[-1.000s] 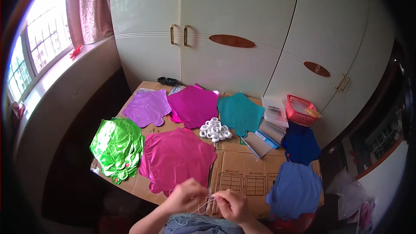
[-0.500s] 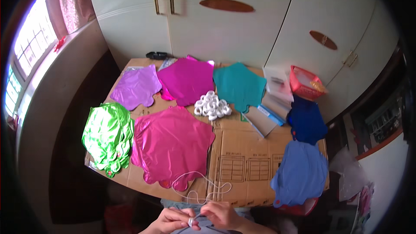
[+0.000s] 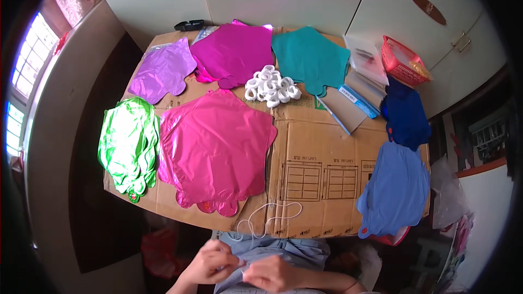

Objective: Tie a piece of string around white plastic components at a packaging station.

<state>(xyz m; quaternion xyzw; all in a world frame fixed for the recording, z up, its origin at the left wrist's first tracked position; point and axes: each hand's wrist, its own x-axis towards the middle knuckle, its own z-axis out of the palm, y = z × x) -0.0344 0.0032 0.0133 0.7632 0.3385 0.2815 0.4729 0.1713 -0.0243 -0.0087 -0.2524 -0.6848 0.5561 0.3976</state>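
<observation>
My left hand [image 3: 212, 262] is closed in a pinch below the near table edge, above my lap. My right hand [image 3: 271, 274] is closed beside it, knuckles up. Small bits of white show at the fingertips of both, apparently parts of a white string. The rest of the white string [image 3: 283, 216] lies in loose loops on the cardboard [image 3: 321, 147] and runs over the edge towards my lap. Nearest on the cardboard is a flat, uninflated pink foil balloon [image 3: 218, 152]. Behind it sits a pile of white string coils [image 3: 271, 86].
Flat foil balloons lie around: green [image 3: 129, 147], lilac [image 3: 163, 71], magenta [image 3: 234, 51], teal [image 3: 310, 57], dark blue [image 3: 407, 113] and light blue [image 3: 395, 190]. A red basket [image 3: 404, 60], a blue-edged folder [image 3: 357, 100] and a black object [image 3: 189, 25] stand towards the back.
My view has tilted down, so the table sits higher. The hands have changed their hold; the white coil seen at the left fingers is now mostly hidden.
</observation>
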